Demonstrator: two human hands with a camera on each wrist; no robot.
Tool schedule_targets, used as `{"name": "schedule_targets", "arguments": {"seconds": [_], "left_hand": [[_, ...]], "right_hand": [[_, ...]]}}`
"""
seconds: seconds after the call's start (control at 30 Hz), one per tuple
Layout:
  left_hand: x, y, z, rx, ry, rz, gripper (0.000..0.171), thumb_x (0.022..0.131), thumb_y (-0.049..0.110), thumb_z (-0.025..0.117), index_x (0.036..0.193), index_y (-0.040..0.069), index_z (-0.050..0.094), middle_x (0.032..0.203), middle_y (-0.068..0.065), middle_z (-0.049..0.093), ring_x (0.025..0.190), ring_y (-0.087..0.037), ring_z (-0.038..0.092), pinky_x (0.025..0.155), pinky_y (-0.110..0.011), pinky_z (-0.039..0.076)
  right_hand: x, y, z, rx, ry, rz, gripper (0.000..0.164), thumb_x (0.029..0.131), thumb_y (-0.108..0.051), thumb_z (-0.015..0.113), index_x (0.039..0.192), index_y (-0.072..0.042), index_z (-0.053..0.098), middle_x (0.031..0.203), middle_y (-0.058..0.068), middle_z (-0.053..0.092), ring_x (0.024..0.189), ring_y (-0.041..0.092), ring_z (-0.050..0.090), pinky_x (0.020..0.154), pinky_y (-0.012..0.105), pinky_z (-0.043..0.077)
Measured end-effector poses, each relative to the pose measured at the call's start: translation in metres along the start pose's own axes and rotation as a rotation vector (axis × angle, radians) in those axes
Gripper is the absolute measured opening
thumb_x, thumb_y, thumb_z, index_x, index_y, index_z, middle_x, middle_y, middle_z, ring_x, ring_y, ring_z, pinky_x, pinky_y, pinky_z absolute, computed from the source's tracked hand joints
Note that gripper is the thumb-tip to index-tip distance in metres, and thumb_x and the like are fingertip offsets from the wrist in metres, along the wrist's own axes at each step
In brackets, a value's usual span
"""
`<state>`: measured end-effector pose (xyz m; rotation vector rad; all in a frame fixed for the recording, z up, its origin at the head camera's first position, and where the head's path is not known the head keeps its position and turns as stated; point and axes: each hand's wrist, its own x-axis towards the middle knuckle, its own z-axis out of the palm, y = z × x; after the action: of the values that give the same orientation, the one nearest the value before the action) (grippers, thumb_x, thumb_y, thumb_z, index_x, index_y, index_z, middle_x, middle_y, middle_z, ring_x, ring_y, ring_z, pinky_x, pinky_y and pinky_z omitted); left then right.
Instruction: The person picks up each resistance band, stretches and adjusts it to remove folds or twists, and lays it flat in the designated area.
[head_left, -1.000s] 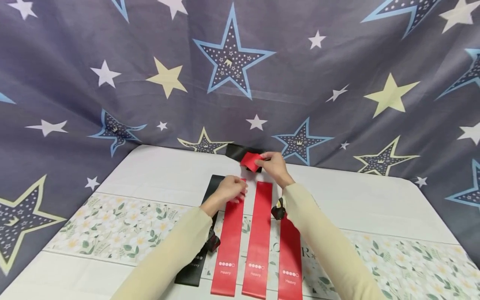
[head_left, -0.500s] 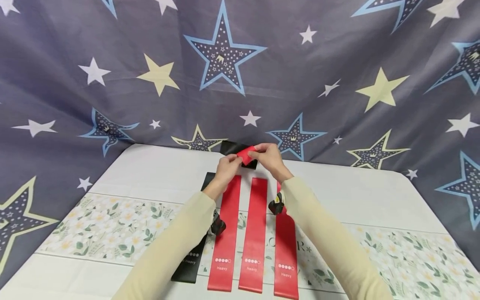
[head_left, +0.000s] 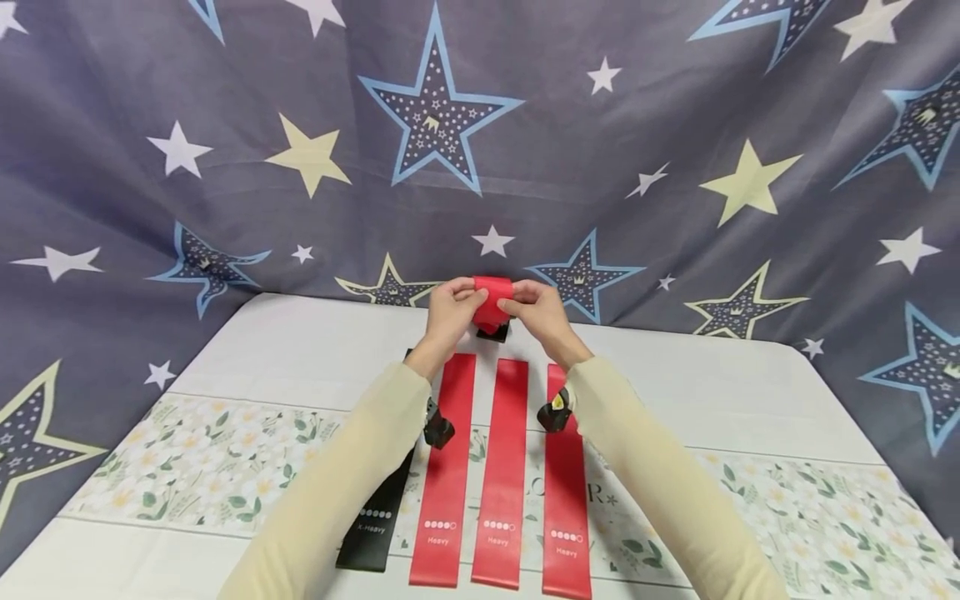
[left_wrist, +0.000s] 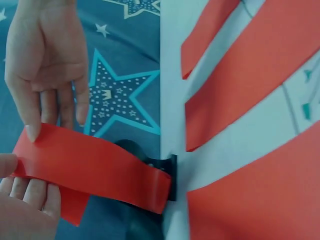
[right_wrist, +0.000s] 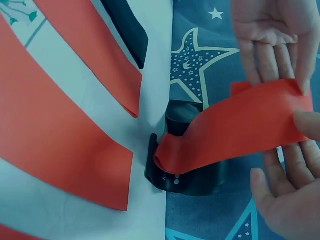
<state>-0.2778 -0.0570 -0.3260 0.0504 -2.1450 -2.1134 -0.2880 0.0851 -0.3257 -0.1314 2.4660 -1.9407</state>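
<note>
Left hand [head_left: 448, 312] and right hand [head_left: 543, 317] are placed at nine and three o'clock of a red band [head_left: 492, 293], pinched by both near the twelve-o'clock edge of the surface [head_left: 337, 358]. Just at six o'clock, a black band [head_left: 493, 334] is seen.

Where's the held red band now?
Head view: the held red band is at centre, by the far edge of the table, pinched by left hand and right hand, just above the curled black band.
</note>
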Motion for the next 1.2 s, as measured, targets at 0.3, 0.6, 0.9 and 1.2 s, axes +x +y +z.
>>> {"name": "schedule_targets", "arguments": {"seconds": [0.3,0.6,0.9,1.2], "left_hand": [[0.001,0.022,0.006,0.017,-0.020,0.052,0.032,0.091,0.007,0.061,0.122,-0.003,0.060,0.117,-0.022,0.065,0.110,-0.028,0.062,0.097,-0.036,0.049],[-0.003,0.038,0.010,-0.009,-0.039,0.117,0.032,0.090,0.006,0.061,0.121,-0.004,0.060,0.116,-0.023,0.065,0.110,-0.029,0.063,0.095,-0.037,0.050],[-0.008,0.047,0.009,-0.033,-0.023,0.109,0.030,0.091,0.008,0.061,0.119,-0.003,0.062,0.115,-0.022,0.066,0.105,-0.032,0.065,0.090,-0.037,0.053],[-0.011,0.045,0.012,-0.142,-0.021,-0.018,0.031,0.090,0.006,0.059,0.119,-0.005,0.058,0.110,-0.019,0.067,0.074,-0.010,0.061,0.066,-0.018,0.050]], "right_hand": [[-0.004,0.006,0.001,0.007,-0.001,0.021,0.025,0.090,-0.009,0.063,0.113,0.000,0.065,0.112,0.021,0.066,0.103,0.033,0.062,0.097,0.039,0.048],[-0.013,0.015,0.003,0.001,-0.039,0.026,0.026,0.091,-0.013,0.063,0.114,-0.002,0.066,0.107,0.018,0.068,0.089,0.023,0.063,0.099,0.048,0.046],[-0.027,0.024,0.001,-0.004,-0.113,0.049,0.027,0.092,-0.016,0.062,0.115,-0.002,0.064,0.107,0.016,0.067,0.091,0.019,0.064,0.096,0.039,0.050],[-0.059,0.032,-0.010,0.077,-0.180,0.064,0.029,0.094,-0.013,0.058,0.118,0.003,0.058,0.085,-0.005,0.066,0.078,0.008,0.061,0.076,0.024,0.051]]}}
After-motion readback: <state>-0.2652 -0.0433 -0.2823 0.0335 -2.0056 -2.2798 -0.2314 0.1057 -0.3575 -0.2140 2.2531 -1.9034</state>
